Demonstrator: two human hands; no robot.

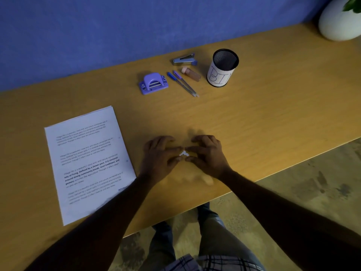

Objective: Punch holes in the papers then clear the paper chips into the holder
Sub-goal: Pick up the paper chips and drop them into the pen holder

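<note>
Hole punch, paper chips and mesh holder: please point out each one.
Hole punch [153,83]: head view, on its purple lever.
Paper chips [184,153]: head view, middle of the white pile.
Mesh holder [219,76]: head view, on its white label.

Desk [254,118] smooth wood-look; holder [223,67] black metal mesh, paper-wrapped; hole punch [153,83] purple plastic.
</note>
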